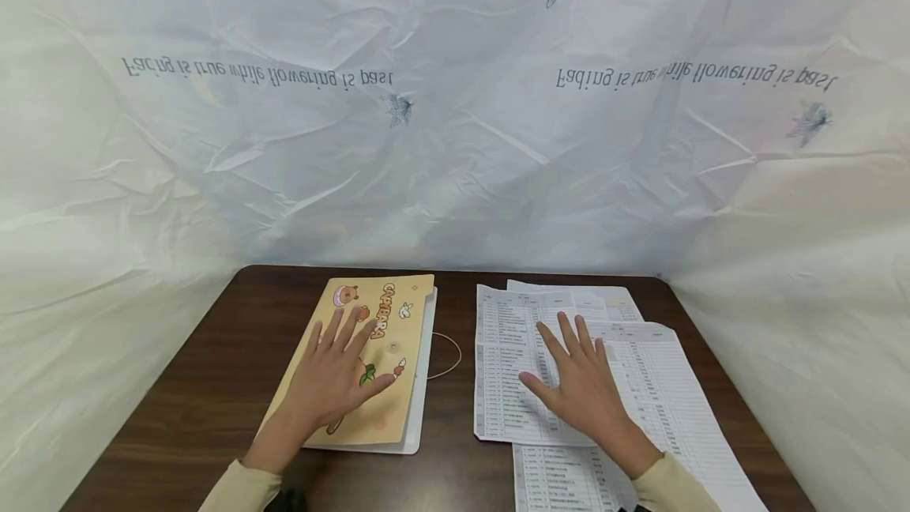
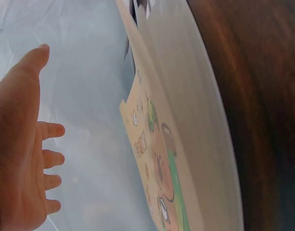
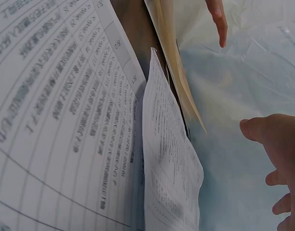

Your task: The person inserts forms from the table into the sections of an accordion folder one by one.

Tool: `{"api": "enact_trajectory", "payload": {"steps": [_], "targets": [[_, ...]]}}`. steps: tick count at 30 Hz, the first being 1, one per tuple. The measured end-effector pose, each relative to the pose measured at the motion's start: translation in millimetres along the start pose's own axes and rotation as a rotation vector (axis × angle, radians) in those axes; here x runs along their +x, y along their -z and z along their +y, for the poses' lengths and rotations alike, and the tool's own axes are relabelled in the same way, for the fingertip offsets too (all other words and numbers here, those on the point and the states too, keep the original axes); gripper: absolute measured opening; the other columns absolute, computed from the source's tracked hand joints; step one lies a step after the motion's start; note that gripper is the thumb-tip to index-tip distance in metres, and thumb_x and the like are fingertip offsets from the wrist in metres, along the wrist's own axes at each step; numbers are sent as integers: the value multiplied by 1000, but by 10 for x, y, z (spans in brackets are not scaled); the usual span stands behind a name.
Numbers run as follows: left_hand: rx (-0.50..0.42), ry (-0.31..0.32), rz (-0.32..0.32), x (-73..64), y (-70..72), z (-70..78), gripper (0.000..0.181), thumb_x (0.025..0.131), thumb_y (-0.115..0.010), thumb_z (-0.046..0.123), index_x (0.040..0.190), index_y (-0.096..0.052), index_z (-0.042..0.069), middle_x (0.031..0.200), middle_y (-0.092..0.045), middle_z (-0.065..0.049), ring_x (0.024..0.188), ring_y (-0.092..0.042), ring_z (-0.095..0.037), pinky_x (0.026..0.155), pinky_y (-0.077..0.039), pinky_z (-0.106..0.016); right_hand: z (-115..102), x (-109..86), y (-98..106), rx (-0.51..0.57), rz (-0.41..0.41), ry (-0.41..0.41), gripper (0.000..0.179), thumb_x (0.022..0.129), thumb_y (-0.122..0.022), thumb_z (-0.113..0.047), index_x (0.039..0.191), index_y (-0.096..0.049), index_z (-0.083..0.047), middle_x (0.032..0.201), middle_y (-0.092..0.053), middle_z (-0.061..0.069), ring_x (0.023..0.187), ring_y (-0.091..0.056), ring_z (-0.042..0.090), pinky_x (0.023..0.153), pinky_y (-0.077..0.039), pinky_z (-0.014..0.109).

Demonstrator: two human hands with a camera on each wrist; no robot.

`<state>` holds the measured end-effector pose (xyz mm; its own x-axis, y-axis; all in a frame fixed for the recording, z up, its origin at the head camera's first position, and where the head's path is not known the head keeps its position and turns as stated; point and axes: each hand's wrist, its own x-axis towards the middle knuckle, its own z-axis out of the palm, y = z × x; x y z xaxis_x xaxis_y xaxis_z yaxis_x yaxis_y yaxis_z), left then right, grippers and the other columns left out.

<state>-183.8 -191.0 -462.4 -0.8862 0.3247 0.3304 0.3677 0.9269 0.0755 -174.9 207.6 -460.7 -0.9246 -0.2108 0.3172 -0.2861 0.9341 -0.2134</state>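
On the left of the table lies a yellow file folder (image 1: 387, 417) with cartoon capybaras and the word CAPYBARA on its cover. My left hand (image 1: 330, 374) is spread above it, and the left wrist view shows a gap between palm and cover. White inner sheets or pockets (image 2: 185, 96) show along the folder's side. To the right, several printed table sheets (image 1: 682, 385) lie overlapping. Over them hovers my right hand (image 1: 583, 385), fingers spread, holding nothing; in the right wrist view it is apart from the paper.
A thin elastic loop (image 1: 455, 354) sticks out from the folder's right side. The dark wooden table (image 1: 455, 464) shows between folder and papers. A white plastic curtain (image 1: 455, 180) with printed writing surrounds the table at the back and sides.
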Motion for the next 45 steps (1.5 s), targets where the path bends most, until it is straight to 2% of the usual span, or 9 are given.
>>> {"api": "enact_trajectory", "payload": {"steps": [6,12,16,21,27,37,40,45], "targets": [[-50,-44,6,87,-5,-79,89,90,-58,70,154,-45,10,164,-31,-17,153,-22,-39,119,-20,-62,-47,107,-1,16,0,35,86,89,-67,-63,155,-45,-12,164,-27,22,153,-16,46,112,-20,74],[-93,-75,-53,206,-14,-151,87,93,-56,68,156,-42,10,164,-32,-18,152,-26,-38,119,-19,-60,-123,221,-32,34,-16,71,86,90,-66,-63,156,-44,-13,164,-28,19,154,-17,43,113,-23,70],[-134,-125,-80,285,-17,-204,85,95,-57,64,156,-40,8,162,-34,-18,150,-31,-39,120,-21,-58,-185,301,-64,83,-33,100,86,89,-67,-62,156,-44,-12,164,-30,19,154,-18,42,114,-24,68],[-198,-183,-116,396,-29,-257,83,96,-57,62,156,-40,6,160,-38,-18,149,-32,-39,119,-24,-56,-256,423,-168,153,-64,154,83,91,-67,-59,154,-46,-11,162,-35,18,153,-22,41,114,-26,67],[-240,-229,-168,517,-95,-288,78,97,-57,61,154,-44,9,159,-40,-18,147,-36,-38,116,-31,-56,-356,549,-328,213,-133,217,80,93,-66,-58,154,-46,-10,160,-38,18,152,-25,40,113,-29,65],[-218,-302,-218,658,-217,-251,73,99,-53,61,153,-47,12,159,-42,-12,147,-38,-36,116,-31,-55,-601,716,-570,260,-218,281,75,93,-66,-58,152,-50,-14,160,-40,14,151,-29,38,112,-35,60],[-212,-318,-227,715,-241,-228,71,99,-52,61,151,-50,12,158,-43,-12,147,-38,-35,116,-32,-55,-665,764,-638,269,-248,302,74,93,-67,-57,150,-52,-12,158,-42,17,150,-30,40,112,-35,60],[-207,-342,-238,788,-298,-196,69,99,-53,62,147,-56,14,153,-50,-9,144,-43,-32,112,-37,-57,-774,818,-741,251,-285,317,73,94,-66,-57,148,-54,-11,157,-44,15,150,-31,39,113,-36,57]]}}
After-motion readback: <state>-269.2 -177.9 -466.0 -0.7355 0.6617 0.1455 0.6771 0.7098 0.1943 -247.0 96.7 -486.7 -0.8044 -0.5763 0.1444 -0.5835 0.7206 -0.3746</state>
